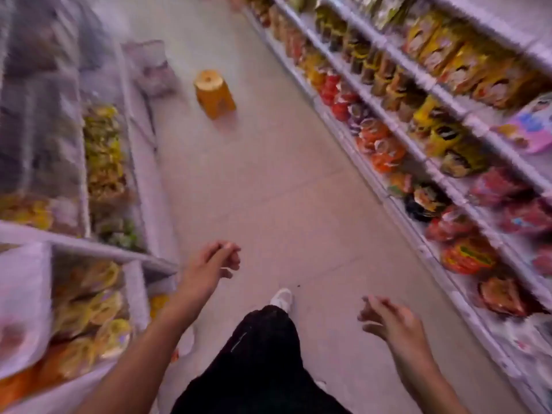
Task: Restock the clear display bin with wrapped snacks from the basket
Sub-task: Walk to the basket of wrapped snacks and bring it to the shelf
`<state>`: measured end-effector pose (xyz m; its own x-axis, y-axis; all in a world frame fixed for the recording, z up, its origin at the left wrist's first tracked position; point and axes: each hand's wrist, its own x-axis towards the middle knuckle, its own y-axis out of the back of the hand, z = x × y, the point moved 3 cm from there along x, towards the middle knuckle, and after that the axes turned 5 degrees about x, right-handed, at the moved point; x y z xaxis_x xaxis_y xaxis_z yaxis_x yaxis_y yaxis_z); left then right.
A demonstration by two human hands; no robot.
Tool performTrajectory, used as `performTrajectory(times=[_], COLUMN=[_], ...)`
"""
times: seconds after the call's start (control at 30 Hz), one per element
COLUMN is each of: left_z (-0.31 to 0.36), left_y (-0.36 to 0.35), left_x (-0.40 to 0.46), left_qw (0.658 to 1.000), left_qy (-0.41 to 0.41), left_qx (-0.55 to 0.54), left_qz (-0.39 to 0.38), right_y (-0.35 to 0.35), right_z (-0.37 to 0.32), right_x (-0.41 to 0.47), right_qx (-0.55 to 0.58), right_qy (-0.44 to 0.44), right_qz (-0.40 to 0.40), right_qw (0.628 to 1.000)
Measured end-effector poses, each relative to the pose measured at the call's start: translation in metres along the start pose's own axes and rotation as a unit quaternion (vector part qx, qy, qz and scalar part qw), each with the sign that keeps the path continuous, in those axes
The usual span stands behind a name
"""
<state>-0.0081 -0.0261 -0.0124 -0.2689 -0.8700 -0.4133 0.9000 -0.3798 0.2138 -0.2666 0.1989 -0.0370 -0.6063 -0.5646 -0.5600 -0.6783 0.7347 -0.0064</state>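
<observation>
Currently walking aisle, frame blurred. Left hand (213, 262) and right hand (388, 319) both loose, holding nothing. Basket (155, 68), apparently, on floor ahead, left of orange stool (213, 94). Clear bins (44, 150) left of basket. Advice: reach basket first, grab snacks two-handed.

aisle floor (268, 189) blurred | left hand (213, 261) empty, loosely curled | right hand (391, 321) empty, loosely curled | orange stool (213, 94)

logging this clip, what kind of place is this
Most likely a small grocery or snack shop aisle: tiered shelves packed with packaged snacks on the right, clear display bins of wrapped snacks on the left, and an orange stool standing on the floor between.
</observation>
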Motion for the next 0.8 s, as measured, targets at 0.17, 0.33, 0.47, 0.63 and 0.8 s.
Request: performTrajectory(times=[0.17, 0.33, 0.47, 0.63, 0.8], left_z=[-0.014, -0.008, 0.039, 0.090, 0.129], left_y=[0.072, 0.103, 0.115, 0.117, 0.113], left_x=[0.038, 0.112, 0.184, 0.284, 0.385], left_qw=[0.991, 0.984, 0.989, 0.995, 0.996], left_qy=[0.020, 0.049, 0.036, 0.027, 0.029], left_qx=[-0.065, -0.117, -0.123, -0.086, -0.078], left_qz=[0.112, 0.123, 0.078, 0.032, 0.040], right_y=[-0.116, -0.220, -0.273, -0.303, -0.337], right_z=[-0.056, -0.100, -0.141, -0.188, -0.232], right_x=[0.077, 0.151, 0.199, 0.267, 0.362], right_qx=[-0.093, -0.150, -0.165, -0.183, -0.185], right_qy=[0.050, 0.062, 0.064, 0.066, 0.065], right_qz=[-0.120, -0.180, -0.195, -0.192, -0.172], right_qw=[0.987, 0.970, 0.965, 0.962, 0.965])
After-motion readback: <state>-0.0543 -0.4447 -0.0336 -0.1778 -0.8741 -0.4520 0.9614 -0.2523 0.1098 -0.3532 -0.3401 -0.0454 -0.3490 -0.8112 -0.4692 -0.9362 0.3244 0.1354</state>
